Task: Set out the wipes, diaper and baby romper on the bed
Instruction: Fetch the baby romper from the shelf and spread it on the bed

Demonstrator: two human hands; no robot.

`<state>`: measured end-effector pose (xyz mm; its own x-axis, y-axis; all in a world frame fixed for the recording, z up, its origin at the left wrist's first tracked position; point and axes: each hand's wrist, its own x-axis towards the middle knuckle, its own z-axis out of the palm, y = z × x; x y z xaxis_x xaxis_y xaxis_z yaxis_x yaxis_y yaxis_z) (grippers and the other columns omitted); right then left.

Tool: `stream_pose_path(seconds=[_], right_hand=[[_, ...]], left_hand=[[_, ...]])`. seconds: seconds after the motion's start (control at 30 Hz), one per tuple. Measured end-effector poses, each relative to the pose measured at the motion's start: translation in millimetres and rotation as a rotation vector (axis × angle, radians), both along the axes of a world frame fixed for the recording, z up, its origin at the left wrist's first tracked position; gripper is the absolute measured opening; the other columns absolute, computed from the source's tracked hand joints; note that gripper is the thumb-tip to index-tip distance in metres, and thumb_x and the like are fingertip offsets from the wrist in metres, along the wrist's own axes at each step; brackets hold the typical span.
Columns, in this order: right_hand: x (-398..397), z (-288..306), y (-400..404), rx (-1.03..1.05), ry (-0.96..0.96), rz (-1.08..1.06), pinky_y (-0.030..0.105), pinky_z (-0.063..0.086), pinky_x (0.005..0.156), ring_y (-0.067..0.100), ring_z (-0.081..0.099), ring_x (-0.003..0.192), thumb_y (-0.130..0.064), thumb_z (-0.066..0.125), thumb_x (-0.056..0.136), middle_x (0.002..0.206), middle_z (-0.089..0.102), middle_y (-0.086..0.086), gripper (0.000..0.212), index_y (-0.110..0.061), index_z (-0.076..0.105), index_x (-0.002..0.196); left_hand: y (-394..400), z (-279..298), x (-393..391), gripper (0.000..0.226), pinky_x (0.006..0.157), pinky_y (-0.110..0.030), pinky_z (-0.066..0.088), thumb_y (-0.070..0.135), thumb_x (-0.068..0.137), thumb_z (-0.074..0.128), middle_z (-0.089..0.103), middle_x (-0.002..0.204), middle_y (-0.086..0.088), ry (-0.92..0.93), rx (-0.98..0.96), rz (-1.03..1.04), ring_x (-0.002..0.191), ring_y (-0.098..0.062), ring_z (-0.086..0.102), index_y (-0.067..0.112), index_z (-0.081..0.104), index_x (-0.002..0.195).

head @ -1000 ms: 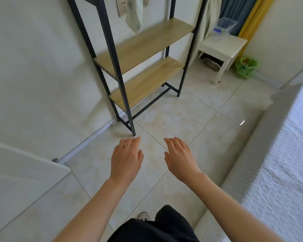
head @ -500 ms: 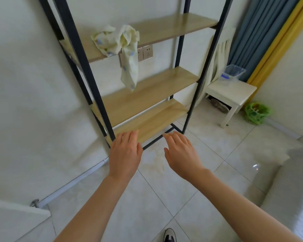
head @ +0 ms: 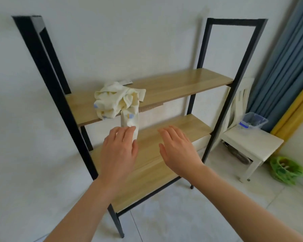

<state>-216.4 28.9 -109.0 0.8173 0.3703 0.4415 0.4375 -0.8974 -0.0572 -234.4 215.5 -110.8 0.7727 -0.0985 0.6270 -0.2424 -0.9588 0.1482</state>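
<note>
A crumpled cream baby romper [head: 116, 100] with small blue marks lies on the upper wooden board of a black-framed shelf [head: 173, 86], one leg of it hanging down over the front edge. My left hand [head: 120, 151] is raised with fingers apart, its fingertips just below the hanging end, holding nothing. My right hand [head: 177, 149] is open beside it, in front of the lower board. A flat white object [head: 125, 82] lies behind the romper; what it is I cannot tell. The bed, wipes and diaper are out of view.
A small white stool [head: 252, 145] at the right carries a clear plastic box [head: 253, 120]. A green bag [head: 285, 169] sits on the tiled floor beside it. Blue and yellow curtains [head: 287, 67] hang at the far right.
My view has tilted up from the floor to the shelf. Both hands have risen towards the romper, and the bed has left the frame.
</note>
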Motion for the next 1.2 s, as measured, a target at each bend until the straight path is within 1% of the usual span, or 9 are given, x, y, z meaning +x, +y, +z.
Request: stream_pose_path(seconds=[0.13, 0.3, 0.47, 0.57, 0.73, 0.87, 1.0, 1.1, 1.2], right_hand=[[56.0, 26.1, 13.8, -0.014, -0.026, 0.068, 0.039, 0.026, 0.114, 0.029, 0.035, 0.138, -0.019, 0.048, 0.095, 0.138, 0.051, 0.009, 0.047, -0.008, 0.041, 0.14], [122.3, 53.5, 31.4, 0.0, -0.038, 0.115, 0.037, 0.033, 0.11, 0.029, 0.04, 0.131, -0.017, 0.047, 0.095, 0.134, 0.051, 0.009, 0.047, -0.008, 0.041, 0.14], [180.7, 64.7, 41.5, 0.02, 0.045, 0.128, 0.036, 0.038, 0.102, 0.029, 0.044, 0.125, -0.022, 0.046, 0.096, 0.132, 0.052, 0.008, 0.042, -0.009, 0.042, 0.136], [207.6, 65.1, 44.9, 0.004, 0.136, 0.137, 0.039, 0.04, 0.102, 0.03, 0.042, 0.126, -0.027, 0.044, 0.098, 0.132, 0.051, 0.008, 0.04, -0.01, 0.044, 0.134], [245.2, 64.8, 47.4, -0.057, 0.314, 0.199, 0.04, 0.038, 0.1, 0.03, 0.038, 0.127, -0.043, 0.044, 0.097, 0.132, 0.05, 0.01, 0.046, -0.01, 0.044, 0.13], [260.2, 61.7, 49.0, -0.077, 0.354, 0.242, 0.04, 0.039, 0.098, 0.029, 0.038, 0.126, -0.046, 0.047, 0.095, 0.131, 0.05, 0.009, 0.049, -0.011, 0.046, 0.129], [268.7, 61.7, 53.1, -0.07, 0.355, 0.264, 0.041, 0.041, 0.098, 0.029, 0.041, 0.123, -0.038, 0.049, 0.095, 0.132, 0.05, 0.009, 0.047, -0.012, 0.045, 0.133], [272.0, 60.2, 56.3, -0.029, 0.346, 0.278, 0.038, 0.039, 0.099, 0.031, 0.043, 0.121, -0.031, 0.05, 0.094, 0.128, 0.052, 0.011, 0.043, -0.01, 0.047, 0.132], [273.9, 57.5, 54.4, -0.007, 0.328, 0.293, 0.036, 0.038, 0.084, 0.032, 0.048, 0.107, -0.023, 0.048, 0.094, 0.106, 0.055, 0.012, 0.021, -0.006, 0.058, 0.103]], left_hand=[[13.6, 31.2, 48.3, 0.029, 0.08, -0.043, 0.052, 0.013, 0.087, 0.064, 0.065, 0.108, -0.01, -0.097, 0.005, 0.045, 0.104, -0.03, 0.058, 0.006, 0.06, 0.115], [35.6, 64.6, 106.0, 0.026, 0.079, -0.043, 0.051, 0.016, 0.09, 0.059, 0.065, 0.11, -0.01, -0.111, 0.012, 0.115, 0.102, -0.031, 0.056, 0.007, 0.062, 0.114], [50.0, 87.1, 156.3, 0.018, 0.081, -0.044, 0.049, 0.019, 0.095, 0.052, 0.065, 0.104, -0.006, -0.019, -0.16, 0.147, 0.098, -0.028, 0.054, 0.011, 0.066, 0.103], [56.7, 95.0, 182.5, 0.019, 0.085, -0.041, 0.047, 0.021, 0.096, 0.05, 0.064, 0.11, -0.001, 0.1, -0.234, 0.153, 0.106, -0.023, 0.054, 0.017, 0.065, 0.107], [66.3, 99.6, 216.2, 0.033, 0.102, -0.036, 0.04, 0.024, 0.094, 0.056, 0.057, 0.134, -0.006, 0.484, -0.164, 0.217, 0.122, -0.026, 0.051, 0.018, 0.059, 0.126], [75.8, 95.6, 221.2, 0.047, 0.102, -0.034, 0.038, 0.029, 0.091, 0.06, 0.053, 0.141, -0.007, 0.562, -0.184, 0.28, 0.126, -0.026, 0.049, 0.018, 0.052, 0.137], [81.9, 93.3, 221.3, 0.046, 0.095, -0.033, 0.042, 0.028, 0.088, 0.066, 0.061, 0.131, -0.006, 0.588, -0.21, 0.314, 0.115, -0.025, 0.057, 0.019, 0.057, 0.132], [84.7, 89.9, 223.4, 0.025, 0.088, -0.034, 0.05, 0.023, 0.088, 0.065, 0.071, 0.112, -0.003, 0.539, -0.226, 0.314, 0.097, -0.02, 0.064, 0.019, 0.07, 0.113], [85.7, 89.6, 225.1, 0.013, 0.079, -0.029, 0.049, 0.021, 0.09, 0.063, 0.071, 0.099, 0.002, 0.448, -0.281, 0.297, 0.085, -0.013, 0.062, 0.021, 0.073, 0.099]])
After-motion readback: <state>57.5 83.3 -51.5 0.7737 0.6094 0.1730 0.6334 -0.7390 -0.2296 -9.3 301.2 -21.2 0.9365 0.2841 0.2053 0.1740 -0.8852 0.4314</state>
